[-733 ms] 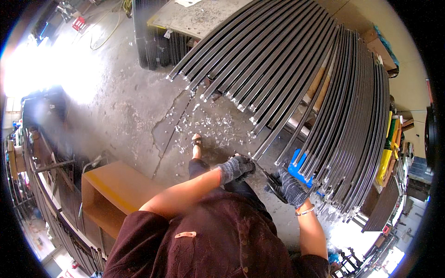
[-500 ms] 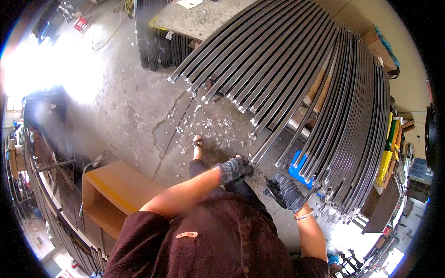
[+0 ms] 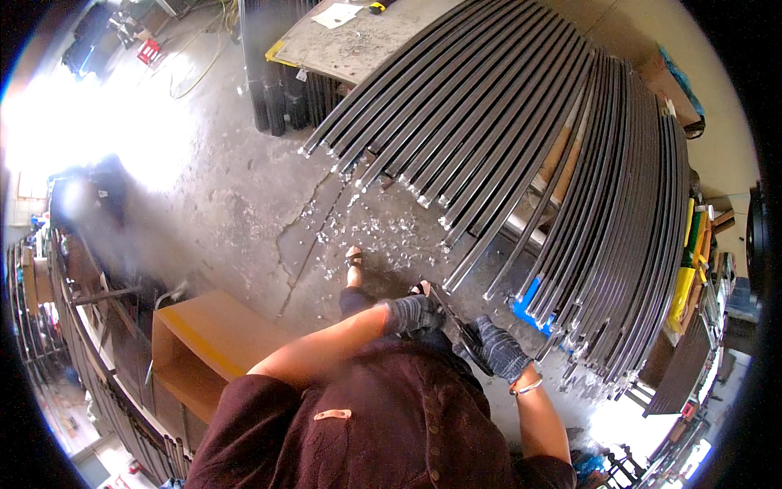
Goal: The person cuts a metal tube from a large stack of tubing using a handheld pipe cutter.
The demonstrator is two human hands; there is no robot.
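Observation:
Grey knitted gloves cover both my hands. My right hand (image 3: 500, 350) is closed round a dark slender tool (image 3: 466, 332), whose exact kind I cannot make out. The tool slants up and left toward my left hand (image 3: 412, 314), which is closed with its fingers bent in front of my body. What lies in the left fingers is hidden. Just beyond my hands are the near ends of long dark metal tubes (image 3: 497, 114), laid side by side in a fan. Whitish scraps cling to several tube ends.
Pale scraps (image 3: 375, 232) litter the concrete floor near my foot. An open cardboard box (image 3: 220, 330) stands at my left. A blue object (image 3: 533, 308) shows beneath the tubes. Beyond them is a worktable (image 3: 358, 45) with paper on it. More dark bars (image 3: 688, 371) lie at right.
My left hand has drawn slightly back from the tube end, leaving a gap. My right hand has shifted a little left with the tool. The whole view has moved slightly.

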